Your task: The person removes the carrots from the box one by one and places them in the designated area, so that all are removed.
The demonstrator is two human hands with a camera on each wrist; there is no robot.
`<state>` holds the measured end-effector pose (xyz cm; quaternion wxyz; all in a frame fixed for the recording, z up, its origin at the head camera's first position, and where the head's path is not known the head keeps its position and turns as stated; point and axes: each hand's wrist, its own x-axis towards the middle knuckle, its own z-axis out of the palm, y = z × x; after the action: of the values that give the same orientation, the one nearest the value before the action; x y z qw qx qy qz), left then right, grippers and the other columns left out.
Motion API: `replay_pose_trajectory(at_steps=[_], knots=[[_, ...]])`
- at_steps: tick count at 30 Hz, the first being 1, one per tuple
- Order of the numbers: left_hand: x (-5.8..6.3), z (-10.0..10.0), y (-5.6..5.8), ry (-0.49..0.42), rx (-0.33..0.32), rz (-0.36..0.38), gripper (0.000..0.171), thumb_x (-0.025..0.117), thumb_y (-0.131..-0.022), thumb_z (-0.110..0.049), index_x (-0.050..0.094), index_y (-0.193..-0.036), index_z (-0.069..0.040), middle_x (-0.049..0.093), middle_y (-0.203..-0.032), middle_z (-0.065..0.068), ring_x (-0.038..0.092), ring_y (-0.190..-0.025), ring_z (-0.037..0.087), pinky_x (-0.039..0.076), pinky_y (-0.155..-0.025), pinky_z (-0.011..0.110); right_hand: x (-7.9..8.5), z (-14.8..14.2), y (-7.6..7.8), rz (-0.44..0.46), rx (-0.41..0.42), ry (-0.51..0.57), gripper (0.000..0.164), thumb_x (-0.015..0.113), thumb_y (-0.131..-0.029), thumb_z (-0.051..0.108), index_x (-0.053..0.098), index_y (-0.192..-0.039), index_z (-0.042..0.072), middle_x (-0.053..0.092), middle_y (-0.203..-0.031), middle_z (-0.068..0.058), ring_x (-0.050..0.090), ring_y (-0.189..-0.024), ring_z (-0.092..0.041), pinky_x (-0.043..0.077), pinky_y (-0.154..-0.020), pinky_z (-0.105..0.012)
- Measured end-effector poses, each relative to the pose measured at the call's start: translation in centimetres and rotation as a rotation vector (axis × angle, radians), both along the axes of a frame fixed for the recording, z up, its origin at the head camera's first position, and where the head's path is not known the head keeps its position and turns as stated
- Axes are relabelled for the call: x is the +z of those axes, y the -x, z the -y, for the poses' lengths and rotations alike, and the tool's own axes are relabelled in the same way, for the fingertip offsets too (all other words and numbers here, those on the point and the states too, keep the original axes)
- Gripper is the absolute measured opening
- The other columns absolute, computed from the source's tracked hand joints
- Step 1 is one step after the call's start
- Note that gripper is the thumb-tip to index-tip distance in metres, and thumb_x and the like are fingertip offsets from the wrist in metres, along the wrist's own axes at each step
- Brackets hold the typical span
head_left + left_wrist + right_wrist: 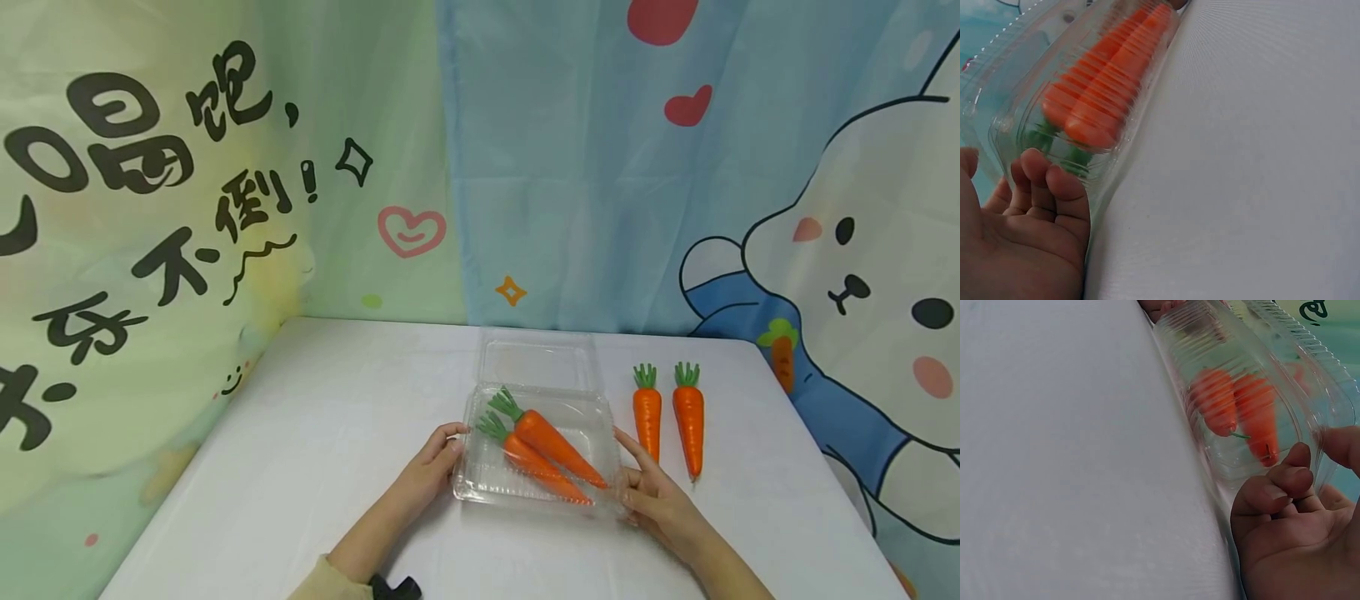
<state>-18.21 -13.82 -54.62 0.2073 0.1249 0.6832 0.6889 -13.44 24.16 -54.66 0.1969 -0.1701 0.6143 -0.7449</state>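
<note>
A clear plastic clamshell box point(480, 487) sits on the white table with its lid point(536, 362) folded back. Inside, two toy carrots point(558, 446) lie side by side at a slant, green tops toward the far left. At the left side of the box, my left hand point(431, 467) grips the wall with bent fingers. My right hand point(660, 504) holds the opposite side, its thumb at the rim in the right wrist view and several fingers curled against the wall. Through the ribbed plastic, the carrots point(1110, 87) also show in the left wrist view.
Two more toy carrots, one nearer the box point(647, 417) and one farther right point(688, 421), lie on the table point(360, 392) just right of the box, tops pointing away. A printed curtain point(555, 208) hangs behind the table's far edge.
</note>
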Motion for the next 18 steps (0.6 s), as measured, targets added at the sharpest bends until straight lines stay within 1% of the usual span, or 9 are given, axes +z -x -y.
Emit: replay_pose_trajectory(at_steps=[2, 4, 7, 9, 11, 12, 14, 16, 18], knots=[[0.0, 0.0, 0.0, -0.008, -0.001, 0.001, 0.047, 0.041, -0.106, -0.038, 0.033, -0.145, -0.012, 0.044, -0.14, 0.024, 0.054, -0.118, 0.025, 0.05, -0.091, 0.03, 0.2, 0.0, 0.1, -0.049, -0.016, -0.047, 0.077, 0.045, -0.1, -0.001, 0.0, -0.159, 0.02, 0.057, -0.089, 0.006, 0.04, -0.063, -0.016, 0.033, -0.052, -0.032], [-0.1, 0.0, 0.0, -0.015, -0.003, -0.004, 0.048, 0.041, -0.106, -0.038, 0.032, -0.145, -0.011, 0.044, -0.138, 0.025, 0.055, -0.116, 0.023, 0.051, -0.09, 0.029, 0.3, -0.1, 0.2, -0.125, -0.048, -0.097, 0.075, 0.046, -0.1, -0.002, 0.004, -0.159, 0.014, 0.055, -0.088, 0.004, 0.036, -0.062, -0.02, 0.03, -0.05, -0.037], [0.0, -0.1, 0.0, -0.027, -0.004, -0.007, 0.048, 0.04, -0.107, -0.037, 0.032, -0.145, -0.01, 0.045, -0.137, 0.026, 0.056, -0.114, 0.022, 0.051, -0.089, 0.029, 0.5, -0.3, 0.2, -0.277, -0.144, -0.194, 0.068, 0.05, -0.097, -0.006, 0.018, -0.156, 0.005, 0.047, -0.088, 0.001, 0.039, -0.065, -0.019, 0.034, -0.048, -0.037], [0.0, -0.1, 0.0, -0.04, -0.012, -0.008, 0.048, 0.04, -0.107, -0.036, 0.031, -0.145, -0.009, 0.044, -0.138, 0.027, 0.056, -0.114, 0.022, 0.051, -0.09, 0.03, 0.7, -0.3, 0.2, -0.365, -0.222, -0.252, 0.062, 0.054, -0.094, -0.008, 0.029, -0.151, 0.001, 0.042, -0.09, -0.001, 0.042, -0.069, -0.016, 0.038, -0.048, -0.032], [0.0, -0.1, 0.0, -0.046, -0.014, -0.008, 0.047, 0.04, -0.107, -0.035, 0.031, -0.145, -0.009, 0.044, -0.14, 0.027, 0.056, -0.115, 0.023, 0.051, -0.09, 0.03, 0.8, -0.2, 0.1, -0.445, -0.284, -0.293, 0.057, 0.057, -0.091, -0.01, 0.038, -0.144, -0.003, 0.041, -0.096, -0.005, 0.044, -0.074, -0.013, 0.041, -0.051, -0.028], [0.0, -0.1, 0.0, -0.047, -0.016, -0.011, 0.047, 0.04, -0.107, -0.034, 0.031, -0.145, -0.009, 0.043, -0.141, 0.027, 0.056, -0.116, 0.023, 0.051, -0.091, 0.03, 0.9, -0.2, 0.1, -0.469, -0.309, -0.307, 0.054, 0.058, -0.09, -0.011, 0.041, -0.141, -0.003, 0.041, -0.099, -0.007, 0.045, -0.076, -0.012, 0.043, -0.052, -0.026], [0.0, 0.0, 0.0, -0.041, -0.017, -0.015, 0.047, 0.039, -0.107, -0.034, 0.031, -0.145, -0.009, 0.042, -0.142, 0.026, 0.055, -0.118, 0.023, 0.051, -0.091, 0.029, 1.0, -0.1, 0.1, -0.514, -0.335, -0.328, 0.05, 0.06, -0.089, -0.012, 0.045, -0.136, -0.004, 0.043, -0.111, -0.007, 0.047, -0.08, -0.011, 0.047, -0.057, -0.02], [0.0, 0.0, 0.0, -0.038, -0.016, -0.015, 0.047, 0.039, -0.107, -0.035, 0.031, -0.145, -0.009, 0.042, -0.143, 0.026, 0.055, -0.119, 0.023, 0.051, -0.092, 0.029, 1.0, 0.0, 0.2, -0.539, -0.34, -0.337, 0.048, 0.061, -0.088, -0.012, 0.047, -0.134, -0.006, 0.043, -0.126, -0.007, 0.049, -0.084, -0.012, 0.05, -0.064, -0.017], [0.1, 0.1, 0.0, -0.035, -0.013, -0.014, 0.049, 0.039, -0.107, -0.036, 0.03, -0.146, -0.008, 0.043, -0.144, 0.026, 0.054, -0.119, 0.023, 0.051, -0.092, 0.029, 1.1, 0.0, 0.3, -0.538, -0.349, -0.364, 0.044, 0.061, -0.089, -0.01, 0.05, -0.131, -0.005, 0.041, -0.138, -0.005, 0.052, -0.088, -0.011, 0.052, -0.07, -0.015]])
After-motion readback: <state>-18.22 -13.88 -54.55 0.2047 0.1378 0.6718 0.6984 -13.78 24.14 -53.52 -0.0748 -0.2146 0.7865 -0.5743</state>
